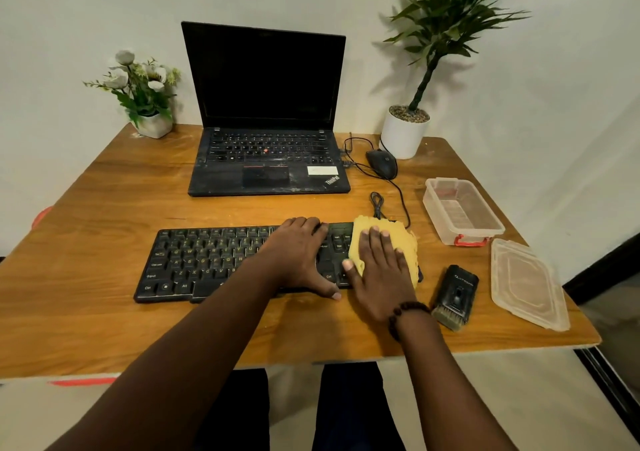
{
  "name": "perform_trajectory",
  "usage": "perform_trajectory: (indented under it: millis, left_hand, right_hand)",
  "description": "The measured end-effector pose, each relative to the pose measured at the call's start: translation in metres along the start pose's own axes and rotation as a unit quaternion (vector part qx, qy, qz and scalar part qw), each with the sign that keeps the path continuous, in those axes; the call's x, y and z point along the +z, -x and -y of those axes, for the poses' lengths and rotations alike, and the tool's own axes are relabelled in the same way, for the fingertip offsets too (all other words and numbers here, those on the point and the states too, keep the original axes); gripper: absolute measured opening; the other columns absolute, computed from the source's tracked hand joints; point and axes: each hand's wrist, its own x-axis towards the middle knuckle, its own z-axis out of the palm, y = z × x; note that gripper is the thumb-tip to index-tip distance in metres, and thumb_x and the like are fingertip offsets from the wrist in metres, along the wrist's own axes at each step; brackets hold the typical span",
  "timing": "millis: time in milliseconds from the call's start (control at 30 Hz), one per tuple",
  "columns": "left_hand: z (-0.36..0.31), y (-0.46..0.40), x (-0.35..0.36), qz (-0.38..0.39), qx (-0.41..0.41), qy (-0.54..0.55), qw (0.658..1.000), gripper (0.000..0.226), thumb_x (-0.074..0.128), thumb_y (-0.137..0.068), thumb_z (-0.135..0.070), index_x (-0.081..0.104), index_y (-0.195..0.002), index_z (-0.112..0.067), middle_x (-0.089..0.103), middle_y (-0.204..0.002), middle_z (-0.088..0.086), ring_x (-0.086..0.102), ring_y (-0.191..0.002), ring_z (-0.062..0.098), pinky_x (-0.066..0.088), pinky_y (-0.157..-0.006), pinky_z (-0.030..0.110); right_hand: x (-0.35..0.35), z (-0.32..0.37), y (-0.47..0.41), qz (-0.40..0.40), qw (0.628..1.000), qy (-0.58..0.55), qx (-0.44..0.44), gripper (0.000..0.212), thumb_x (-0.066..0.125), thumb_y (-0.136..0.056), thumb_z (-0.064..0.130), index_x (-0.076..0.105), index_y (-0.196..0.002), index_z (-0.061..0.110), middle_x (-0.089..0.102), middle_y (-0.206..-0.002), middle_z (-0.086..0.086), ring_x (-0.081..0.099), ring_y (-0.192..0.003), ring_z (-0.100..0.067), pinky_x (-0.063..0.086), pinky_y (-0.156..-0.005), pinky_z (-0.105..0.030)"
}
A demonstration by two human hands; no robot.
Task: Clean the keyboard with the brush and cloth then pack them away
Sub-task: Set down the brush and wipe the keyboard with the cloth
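We're wiping: right hand pressing flat, fingers spread, on the cloth; left hand lying open, bracing the keyboard. Keeping pressure light, strokes along key rows.

The scene is lit evenly and rather dimly from above and the front, so soft shadows of the tall plant are thrown on the wall. Straight edges are bowed by wide-angle distortion, and fine detail is slightly softened.

Bare wooden tabletop lies open left of the black keyboard — and between it and the black open laptop. Right is crowded — black brush, clear plastic lid, clear plastic box.
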Motion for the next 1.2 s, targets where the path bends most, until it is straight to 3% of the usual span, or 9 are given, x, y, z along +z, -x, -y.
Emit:
perform_trajectory:
  millis: [167,500,600,700,767,867,967,1033,1200]
  left_hand:
    - [0.000,0.000,-0.002,0.004,0.000,-0.006,1.000,0.133,0.050,-0.061,-0.095,0.013,-0.158,-0.011,0.020,-0.161,0.009,0.022,-0.145,0.028,0.014,-0.120,0.038]
    - [0.001,-0.002,-0.001,0.007,0.005,-0.009,1.000,0.128,0.049,-0.066,-0.092,0.014,-0.157,-0.010,0.022,-0.160,0.010,0.024,-0.143,0.028,0.018,-0.119,0.038]
    - [0.000,0.000,-0.003,0.013,0.001,-0.007,1.000,0.131,0.050,-0.065,-0.093,0.011,-0.158,-0.010,0.018,-0.162,0.010,0.020,-0.145,0.029,0.015,-0.120,0.038]
    - [0.000,0.001,-0.003,0.040,-0.005,0.024,0.999,0.135,0.056,-0.064,-0.090,0.002,-0.159,-0.011,0.008,-0.164,0.010,0.010,-0.149,0.033,0.007,-0.122,0.042]
    - [0.004,0.003,-0.001,0.058,-0.004,0.065,0.996,0.141,0.060,-0.062,-0.089,-0.009,-0.158,-0.013,-0.008,-0.166,0.009,-0.005,-0.152,0.033,-0.005,-0.119,0.042]
    - [0.012,0.009,0.001,0.043,-0.016,0.075,0.996,0.144,0.059,-0.059,-0.091,-0.012,-0.157,-0.013,-0.011,-0.166,0.010,-0.009,-0.152,0.032,-0.009,-0.117,0.042]
    - [0.012,0.010,-0.001,0.031,-0.030,0.055,0.998,0.142,0.060,-0.058,-0.091,0.002,-0.158,-0.009,0.006,-0.165,0.011,0.007,-0.151,0.032,0.006,-0.122,0.044]
    - [0.011,0.007,-0.002,0.029,-0.031,0.049,0.998,0.142,0.061,-0.056,-0.091,0.007,-0.158,-0.008,0.013,-0.164,0.011,0.014,-0.149,0.031,0.011,-0.122,0.042]
    - [0.012,0.004,-0.001,0.025,-0.036,0.055,0.998,0.140,0.062,-0.056,-0.091,0.011,-0.157,-0.008,0.018,-0.162,0.010,0.020,-0.147,0.029,0.017,-0.121,0.040]
  right_hand:
    - [-0.020,-0.012,-0.064,0.026,0.998,-0.041,0.036,0.064,0.014,-0.100,0.051,0.005,-0.154,0.017,-0.003,-0.162,0.001,-0.011,-0.148,-0.018,-0.002,-0.120,-0.041]
    - [0.009,0.016,0.019,-0.041,0.999,-0.026,-0.004,0.066,0.017,-0.100,0.049,-0.005,-0.153,0.016,-0.014,-0.160,-0.001,-0.017,-0.146,-0.016,-0.008,-0.118,-0.034]
    - [-0.001,0.010,-0.013,-0.007,0.993,-0.115,-0.008,0.063,0.020,-0.101,0.048,0.008,-0.154,0.016,0.001,-0.162,-0.001,-0.004,-0.148,-0.019,0.000,-0.119,-0.036]
    - [-0.034,0.002,-0.035,-0.063,0.870,-0.475,0.118,0.050,0.031,-0.097,0.056,0.052,-0.126,0.020,0.058,-0.127,-0.005,0.054,-0.118,-0.027,0.041,-0.104,-0.045]
    - [-0.058,-0.010,-0.044,-0.148,0.787,-0.568,0.191,0.060,0.033,-0.089,0.070,0.056,-0.111,0.019,0.062,-0.111,-0.005,0.061,-0.101,-0.025,0.050,-0.091,-0.045]
    - [-0.067,-0.016,-0.045,-0.206,0.838,-0.474,0.173,0.056,0.033,-0.094,0.061,0.057,-0.111,0.012,0.062,-0.103,-0.004,0.060,-0.098,-0.025,0.051,-0.081,-0.036]
    - [-0.041,0.008,-0.038,-0.101,0.946,-0.294,0.094,0.035,0.040,-0.101,0.038,0.060,-0.111,0.011,0.062,-0.112,-0.007,0.057,-0.110,-0.025,0.047,-0.088,-0.035]
    - [-0.017,0.038,-0.034,-0.078,0.965,-0.249,0.012,0.038,0.046,-0.100,0.030,0.054,-0.132,0.011,0.052,-0.138,-0.005,0.043,-0.130,-0.020,0.034,-0.110,-0.032]
    - [-0.011,0.045,-0.032,-0.058,0.985,-0.136,-0.088,0.042,0.045,-0.100,0.031,0.048,-0.139,0.019,0.044,-0.146,0.005,0.037,-0.135,-0.012,0.027,-0.114,-0.028]
